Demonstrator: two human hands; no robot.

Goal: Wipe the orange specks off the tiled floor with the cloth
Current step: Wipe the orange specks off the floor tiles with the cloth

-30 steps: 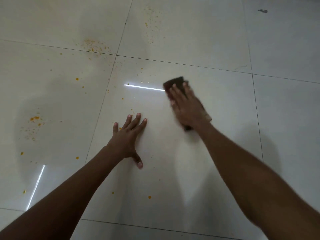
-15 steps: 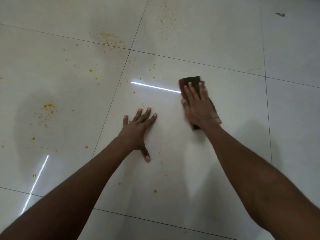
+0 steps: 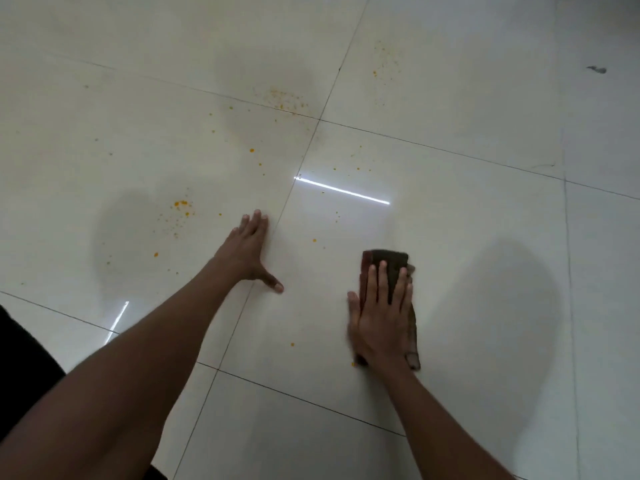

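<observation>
A folded dark brown cloth (image 3: 389, 261) lies flat on the glossy cream tiled floor (image 3: 467, 220). My right hand (image 3: 382, 323) presses on it with straight fingers, covering most of it. My left hand (image 3: 249, 252) rests flat on the floor to the left, fingers straight and thumb spread. Orange specks (image 3: 181, 204) cluster left of my left hand. More are scattered near the tile joint farther away (image 3: 284, 100), between the hands (image 3: 314, 240), and one lies just left of my right hand (image 3: 292, 344).
A bright strip of reflected light (image 3: 341, 191) lies beyond the hands. A small dark scrap (image 3: 596, 69) sits on the far right tile. Dark clothing (image 3: 20, 368) shows at the lower left edge. Dark grout lines cross the floor.
My right hand has pulled the cloth back toward me across the tile. My left hand has shifted left, onto the grout line. The view has swung, showing more floor to the left.
</observation>
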